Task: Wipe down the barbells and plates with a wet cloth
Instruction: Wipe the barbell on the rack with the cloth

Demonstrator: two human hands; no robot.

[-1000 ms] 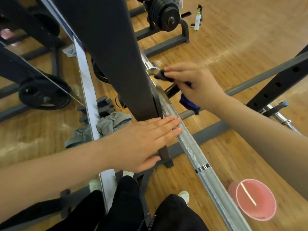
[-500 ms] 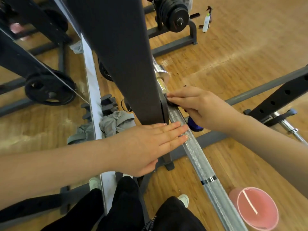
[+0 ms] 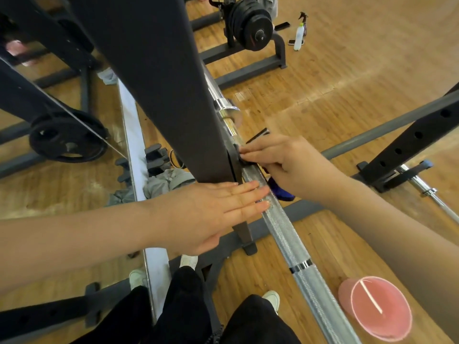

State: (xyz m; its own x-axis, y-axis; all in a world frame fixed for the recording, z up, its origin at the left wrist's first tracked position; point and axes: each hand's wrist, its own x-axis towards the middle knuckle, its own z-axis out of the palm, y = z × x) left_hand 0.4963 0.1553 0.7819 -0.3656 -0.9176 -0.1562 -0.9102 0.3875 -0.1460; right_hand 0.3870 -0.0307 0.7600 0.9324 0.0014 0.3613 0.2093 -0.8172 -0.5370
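- Steel with a cross-hatched grip: the barbell (image 3: 283, 227) runs slantwise from the chrome collar (image 3: 227, 111) near the upper middle down to the bottom right, resting in the dark rack.
- Your left hand (image 3: 211, 209) lies flat, fingers straight and pressed together, palm down; its fingertips (image 3: 260, 194) rest on the bar just below the wide black upright (image 3: 159, 83) of the rack.
- Your right hand (image 3: 280, 165) sits just above the left one on the same stretch of bar, where the bar meets the upright.
- Its fingers are stretched toward the upright and held close together, pressing a dark cloth (image 3: 282, 192) onto the bar; a blue fold of that cloth hangs out under the palm, on the far side of the bar from you.
- You cannot tell how the thumb lies, since the hand hides it.
- Your two hands are close but not touching.
- A pink bucket (image 3: 375, 306) stands on the wooden floor at the lower right, just beside the near end of the bar.
- Black plates (image 3: 250, 23) sit stacked on a low stand at the top, well apart from your hands, with a spray bottle (image 3: 299, 36) on the floor just to their right.
- A second, thinner bar (image 3: 432, 192) lies at the right edge on another rack post.
- A mirror (image 3: 62, 120) fills the left side, showing one more plate, and grey fabric (image 3: 166, 182) is bunched on the floor at its base.
- Your black trousers and pale shoes show at the bottom.
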